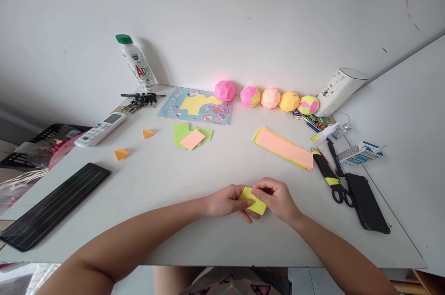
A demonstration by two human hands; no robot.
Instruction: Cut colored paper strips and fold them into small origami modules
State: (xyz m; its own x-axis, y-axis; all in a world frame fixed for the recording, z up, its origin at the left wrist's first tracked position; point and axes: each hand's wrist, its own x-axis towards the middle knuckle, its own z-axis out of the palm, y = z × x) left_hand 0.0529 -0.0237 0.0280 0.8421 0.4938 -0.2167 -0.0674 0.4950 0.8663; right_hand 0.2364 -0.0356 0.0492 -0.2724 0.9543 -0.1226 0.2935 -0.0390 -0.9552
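Observation:
A small yellow-green piece of paper (255, 204) is held between my two hands, above the near middle of the table. My left hand (231, 201) grips it from the left, thumb on top and fingers beneath. At its upper right corner, my right hand (276, 197) pinches the paper between thumb and fingers. Beyond my hands to the left lies a loose pile of green paper squares (181, 135) with a pink paper piece (193, 139) on top. Long paper strips (285, 147) in pink, orange and green are stacked to the right. Two folded orange paper pieces (121, 154) rest further left.
Several faceted paper balls (270, 99) line the wall beside a blue printed card (174, 105). A bottle (139, 65), keys (142, 99), a remote (101, 130) and a black panel (57, 204) stand left. Scissors (330, 174), a glue bottle (324, 133) and a phone (367, 204) lie right.

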